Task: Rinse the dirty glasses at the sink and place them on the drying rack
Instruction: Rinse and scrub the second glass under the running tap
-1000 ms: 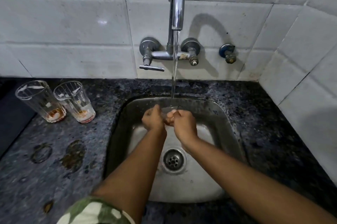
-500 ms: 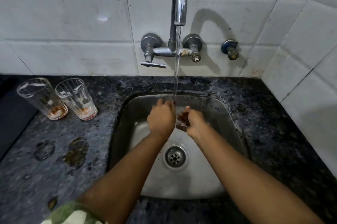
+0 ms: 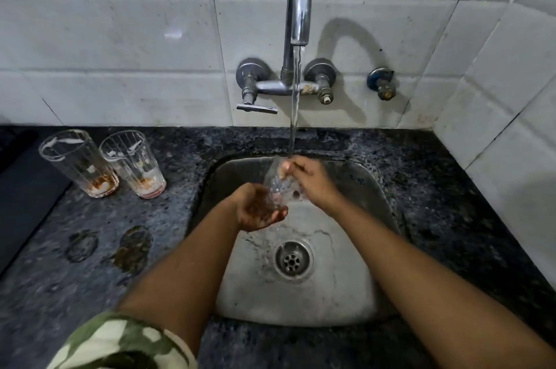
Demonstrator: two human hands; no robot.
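So the glass being rinsed [image 3: 281, 185] was sitting dead centre of the frame, over the sink [image 3: 373, 188], right under the stream from the tap [image 3: 298, 1]. The right hand [image 3: 313, 185] was wrapped around it from the right side, fingers up by the rim where the water hit. The left hand [image 3: 258, 209] was cupped palm-up under the base, more cradling than gripping; whether it was actually squeezing the glass I couldn't tell.

Handling-wise I'd guess thin ribbed glass, light and stiff, easy to break, and properly slippery while wet. Best hold looked like fingers round the body with something under the base, not a pinch on the rim. A knock against the steel basin or the spout would be the worry.

Two more dirty glasses [image 3: 102, 164] stood upright, side by side and nearly touching, on the dark counter [image 3: 90, 248] at the left middle of the frame, both with brownish dregs at the bottom.

Hard to make out: the rinsed glass was clear, blurred by the water and half hidden by the fingers, so I couldn't say which way it tilted or if it was clean yet. No drying rack showed anywhere. Lower left, a camo sleeve [image 3: 120, 341] was cut off by the edge.
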